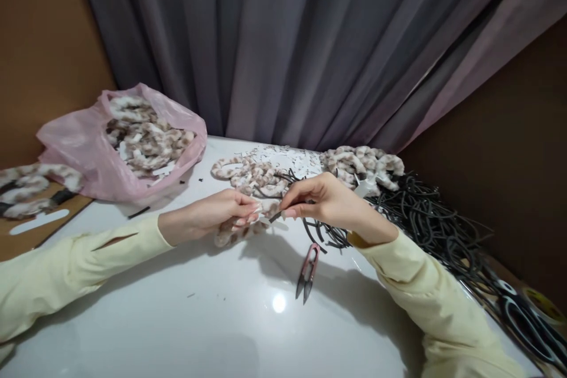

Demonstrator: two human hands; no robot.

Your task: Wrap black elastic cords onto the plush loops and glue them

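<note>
My left hand [221,211] is closed, pinching a fuzzy white-and-brown spotted fabric tube [230,236] that hangs below the fingers. Something thin and white shows at its fingertips. Just to the right, my right hand [316,204] pinches a short black cord end [275,217] between thumb and fingers. Whether the cord runs into the tube is hidden. Pink-handled thread snips [313,257] lie on the table below my right hand, points toward me. Behind both hands sits a small pile of spotted fabric loops [248,171].
A pink plastic bag [84,153] full of spotted fabric pieces stands left. Far right lie tangled black cords [434,236], a second fabric pile [363,159] and black scissors [527,325]. White scraps [292,159] cover the white table's [177,313] back, before a grey curtain [266,41].
</note>
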